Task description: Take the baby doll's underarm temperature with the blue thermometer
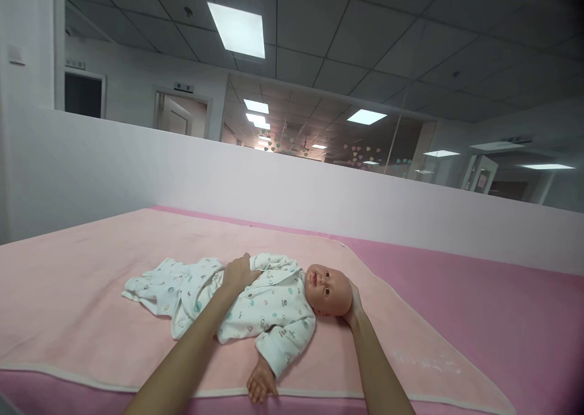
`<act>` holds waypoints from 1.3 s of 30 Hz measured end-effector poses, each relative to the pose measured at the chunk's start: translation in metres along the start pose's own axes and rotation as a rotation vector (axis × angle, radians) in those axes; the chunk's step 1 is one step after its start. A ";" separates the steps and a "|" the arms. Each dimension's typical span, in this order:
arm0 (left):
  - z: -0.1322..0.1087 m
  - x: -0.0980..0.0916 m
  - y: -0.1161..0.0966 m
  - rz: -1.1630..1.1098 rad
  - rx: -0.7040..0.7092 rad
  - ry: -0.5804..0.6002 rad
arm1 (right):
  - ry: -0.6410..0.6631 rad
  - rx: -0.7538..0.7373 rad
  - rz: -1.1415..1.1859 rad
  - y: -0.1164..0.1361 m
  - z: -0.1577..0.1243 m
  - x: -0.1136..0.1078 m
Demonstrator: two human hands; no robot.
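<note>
A baby doll (328,290) lies on its back, head to the right, on a pink blanket (91,317). It wears a white printed baby outfit (269,299); the lower part spreads flat to the left. My left hand (239,273) grips across the doll's middle, thumb towards its chest, most fingers hidden beyond the far side. Cupped behind the doll's bald head is my right hand (354,305), its fingers mostly out of sight behind the head. One of the doll's hands (262,381) pokes from its sleeve near the blanket's front edge.
Under the blanket is a darker pink padded surface (511,311), showing on the right and along the front. A low white wall (274,181) runs behind it. Glass above the wall shows ceiling lights and doorways.
</note>
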State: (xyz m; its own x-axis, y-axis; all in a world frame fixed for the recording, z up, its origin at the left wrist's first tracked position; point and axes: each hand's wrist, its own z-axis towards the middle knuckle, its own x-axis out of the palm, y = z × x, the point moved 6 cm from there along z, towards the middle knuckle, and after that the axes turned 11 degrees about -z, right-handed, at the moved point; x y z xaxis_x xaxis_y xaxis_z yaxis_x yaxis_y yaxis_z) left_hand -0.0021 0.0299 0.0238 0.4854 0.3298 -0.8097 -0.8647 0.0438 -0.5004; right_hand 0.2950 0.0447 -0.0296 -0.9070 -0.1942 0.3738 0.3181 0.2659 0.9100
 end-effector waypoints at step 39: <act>0.001 0.001 0.001 -0.001 0.006 0.007 | -0.039 0.010 0.034 0.005 -0.013 0.016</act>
State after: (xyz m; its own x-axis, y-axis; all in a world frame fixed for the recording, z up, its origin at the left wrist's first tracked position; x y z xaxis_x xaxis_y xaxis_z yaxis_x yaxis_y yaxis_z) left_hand -0.0031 0.0307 0.0229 0.4869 0.3229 -0.8116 -0.8651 0.0501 -0.4991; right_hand 0.2859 0.0310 -0.0170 -0.9058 -0.1477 0.3970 0.3463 0.2816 0.8948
